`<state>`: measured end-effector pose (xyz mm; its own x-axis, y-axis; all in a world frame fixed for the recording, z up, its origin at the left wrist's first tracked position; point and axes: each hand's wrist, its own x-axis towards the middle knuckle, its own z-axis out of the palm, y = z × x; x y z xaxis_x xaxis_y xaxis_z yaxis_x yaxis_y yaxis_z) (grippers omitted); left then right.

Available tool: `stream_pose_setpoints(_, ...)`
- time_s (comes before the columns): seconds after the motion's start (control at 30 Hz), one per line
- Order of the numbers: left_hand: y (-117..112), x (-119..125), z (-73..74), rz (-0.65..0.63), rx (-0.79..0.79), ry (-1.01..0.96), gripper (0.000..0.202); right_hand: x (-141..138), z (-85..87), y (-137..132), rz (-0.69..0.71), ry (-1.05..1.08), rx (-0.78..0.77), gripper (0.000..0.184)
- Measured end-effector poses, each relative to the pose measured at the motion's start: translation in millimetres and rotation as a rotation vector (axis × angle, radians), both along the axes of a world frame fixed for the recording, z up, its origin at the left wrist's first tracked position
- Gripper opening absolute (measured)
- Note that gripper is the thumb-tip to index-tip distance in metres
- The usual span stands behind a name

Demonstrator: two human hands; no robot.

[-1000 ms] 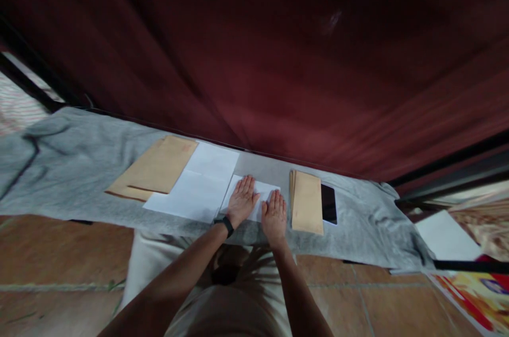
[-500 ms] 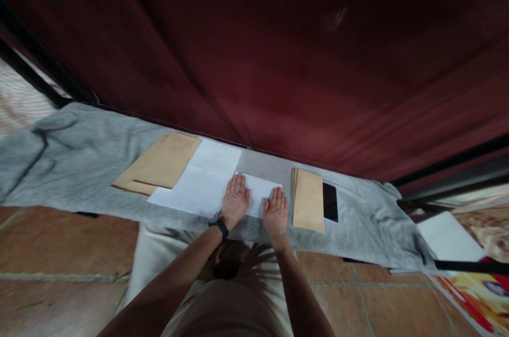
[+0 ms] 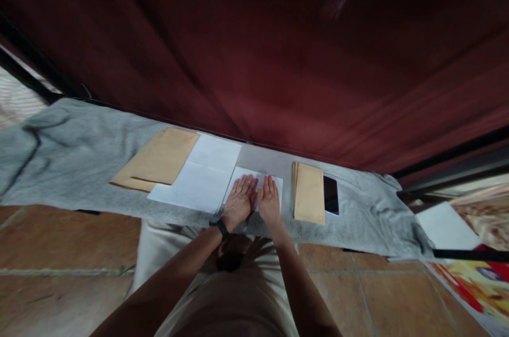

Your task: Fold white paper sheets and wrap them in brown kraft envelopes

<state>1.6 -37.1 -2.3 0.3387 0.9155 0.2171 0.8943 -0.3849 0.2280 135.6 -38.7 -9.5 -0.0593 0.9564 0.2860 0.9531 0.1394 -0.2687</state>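
Note:
A folded white sheet of paper [image 3: 275, 180] lies in front of me, partly covered by both palms. My left hand [image 3: 239, 200] rests flat on it with fingers stretched out, a dark band on the wrist. Close beside it, my right hand [image 3: 269, 202] also presses flat, fingers straight and together. Left of the folded sheet, larger white paper [image 3: 207, 173] with a crease lies flat. Brown envelopes [image 3: 167, 157] overlap that paper's left edge. To the right of my hands sits a small stack of narrower brown envelopes [image 3: 309, 194].
A dark-screened phone [image 3: 331, 195] lies partly beneath the right-hand envelopes. Grey cloth [image 3: 369, 215] covers the narrow bench. A dark red hanging surface [image 3: 254, 61] rises behind it. On the right are a white board [image 3: 448, 225] and a colourful printed package [image 3: 477, 289].
Both hands have slid closer together on the folded sheet, the left rightward and the right slightly leftward and forward. The view has shifted slightly.

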Motion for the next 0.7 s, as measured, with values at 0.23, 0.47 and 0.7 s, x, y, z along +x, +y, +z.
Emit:
stream_pose_setpoints(0.23,-0.7,-1.4,-1.5,-0.031,-0.036,0.021,0.062,-23.1,4.7,6.2,0.102,0.069,-0.075,0.053)
stream_pose_setpoints(0.47,-0.7,-1.1,-0.2,-0.018,-0.032,-0.001,0.058,-1.6,0.7,-4.9,0.128,-0.056,-0.035,0.052)
stream_pose_setpoints(0.7,-7.2,-7.2,0.1,0.057,-0.002,-0.039,0.058,18.5,-4.4,-19.9,0.107,-0.111,0.001,0.054)
